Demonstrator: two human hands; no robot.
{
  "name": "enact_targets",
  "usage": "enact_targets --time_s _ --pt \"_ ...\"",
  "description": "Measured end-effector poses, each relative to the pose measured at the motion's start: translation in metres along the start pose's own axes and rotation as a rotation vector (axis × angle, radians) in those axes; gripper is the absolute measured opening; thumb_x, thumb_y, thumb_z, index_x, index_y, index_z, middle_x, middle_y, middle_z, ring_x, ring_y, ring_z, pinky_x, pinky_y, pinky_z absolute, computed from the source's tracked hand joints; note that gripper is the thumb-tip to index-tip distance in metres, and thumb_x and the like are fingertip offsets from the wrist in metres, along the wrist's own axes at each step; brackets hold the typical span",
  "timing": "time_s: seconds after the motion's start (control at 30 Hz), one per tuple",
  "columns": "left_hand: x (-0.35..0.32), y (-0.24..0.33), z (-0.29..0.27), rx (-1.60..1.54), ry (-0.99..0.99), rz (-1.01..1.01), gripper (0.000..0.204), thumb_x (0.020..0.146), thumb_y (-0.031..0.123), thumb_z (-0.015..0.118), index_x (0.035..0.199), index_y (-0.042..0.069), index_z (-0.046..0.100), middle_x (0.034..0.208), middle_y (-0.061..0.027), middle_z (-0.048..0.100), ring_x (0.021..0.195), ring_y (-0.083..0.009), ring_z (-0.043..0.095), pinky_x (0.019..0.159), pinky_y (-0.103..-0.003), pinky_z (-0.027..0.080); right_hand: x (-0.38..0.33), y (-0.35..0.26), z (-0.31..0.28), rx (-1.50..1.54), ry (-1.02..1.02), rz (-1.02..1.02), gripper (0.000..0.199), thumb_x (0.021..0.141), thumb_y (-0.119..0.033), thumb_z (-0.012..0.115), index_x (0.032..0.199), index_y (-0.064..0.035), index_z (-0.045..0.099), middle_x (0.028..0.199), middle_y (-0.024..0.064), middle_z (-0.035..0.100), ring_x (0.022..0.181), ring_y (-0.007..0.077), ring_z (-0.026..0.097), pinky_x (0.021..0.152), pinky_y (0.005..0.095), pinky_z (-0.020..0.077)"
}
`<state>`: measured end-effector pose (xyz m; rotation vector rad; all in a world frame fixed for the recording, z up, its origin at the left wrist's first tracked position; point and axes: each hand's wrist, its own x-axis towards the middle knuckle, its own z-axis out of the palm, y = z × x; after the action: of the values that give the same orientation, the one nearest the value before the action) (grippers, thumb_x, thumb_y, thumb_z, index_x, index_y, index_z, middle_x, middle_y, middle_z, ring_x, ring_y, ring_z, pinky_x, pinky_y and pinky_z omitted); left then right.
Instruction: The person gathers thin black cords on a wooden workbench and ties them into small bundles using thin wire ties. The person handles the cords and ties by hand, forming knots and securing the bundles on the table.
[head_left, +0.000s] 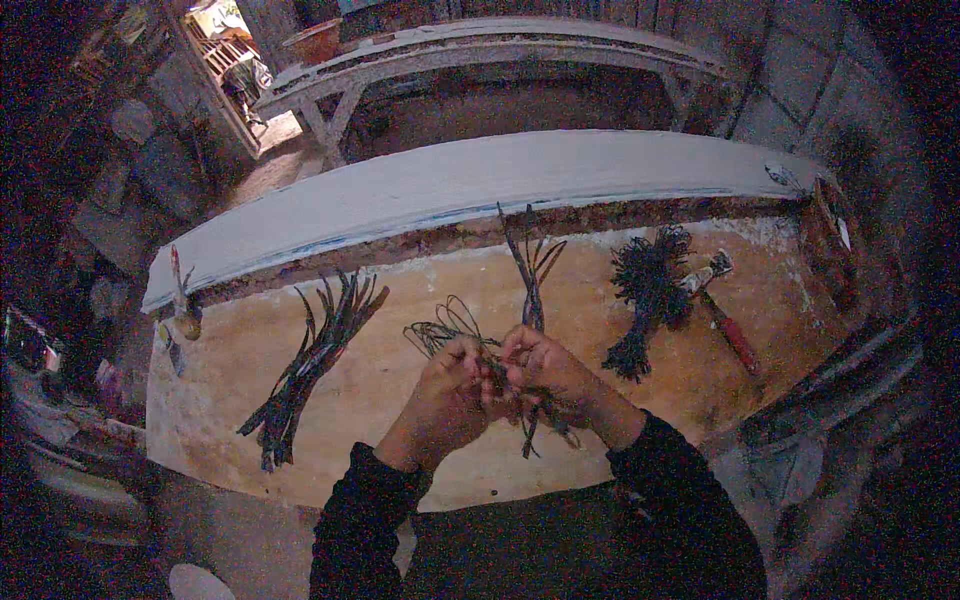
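Note:
My left hand (pixel 448 398) and my right hand (pixel 556 378) meet over the front middle of the wooden table. Both are closed on a bundle of thin dark strips, whose open loops (pixel 448 325) stick out beyond my left fingers. Loose ends (pixel 531 432) hang out below my right hand. The middle of this bundle is hidden by my fingers. Just past my right hand lies a bunch of dark flat strips (pixel 532 285), its ends fanned away from me. A thicker bunch of similar strips (pixel 312 372) lies to the left.
On the right are a bushy dark bundle (pixel 650 285) and a red-handled tool (pixel 735 335), perhaps a hammer. Small tools (pixel 184 315) sit at the table's left end. A raised whitish board (pixel 480 175) runs along the far edge. Behind stands a long bench (pixel 500 48).

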<state>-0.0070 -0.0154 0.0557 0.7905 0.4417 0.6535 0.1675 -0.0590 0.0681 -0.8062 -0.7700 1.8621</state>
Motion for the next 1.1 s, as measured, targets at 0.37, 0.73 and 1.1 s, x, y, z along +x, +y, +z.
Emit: enact_targets --time_s 0.37,0.73,1.1 --pt "-0.001 0.01 0.018 -0.052 0.153 0.044 0.038 0.08 0.003 0.063 0.112 0.013 0.044 0.1 -0.0034 0.051 0.089 -0.0139 0.053 0.07 -0.031 0.051 0.006 -0.002 0.012 -0.439 0.233 -0.006 0.024 0.082 -0.012 0.064 0.1 -0.0069 0.049 0.079 0.0012 0.057 0.066 0.0089 0.056 0.052 0.023 0.0468" --pt "-0.006 0.021 0.044 0.037 0.23 -0.047 0.026 0.086 0.003 0.054 0.109 0.012 0.046 0.095 -0.0049 0.055 0.086 -0.016 0.057 0.067 -0.033 0.049 0.008 -0.004 -0.013 -0.135 0.367 -0.28 0.02 0.084 -0.014 0.063 0.096 -0.0075 0.048 0.078 0.0033 0.057 0.067 0.0139 0.058 0.064 0.0279 0.0502" --pt "0.001 0.021 0.017 -0.051 0.368 0.072 0.012 0.085 0.006 0.051 0.095 0.011 0.045 0.08 -0.0081 0.052 0.067 -0.0183 0.054 0.053 -0.029 0.049 0.001 -0.002 -0.015 0.231 0.139 -0.447 0.026 0.085 -0.019 0.06 0.102 0.0009 0.056 0.09 0.012 0.063 0.082 0.0228 0.062 0.076 0.0371 0.0515"
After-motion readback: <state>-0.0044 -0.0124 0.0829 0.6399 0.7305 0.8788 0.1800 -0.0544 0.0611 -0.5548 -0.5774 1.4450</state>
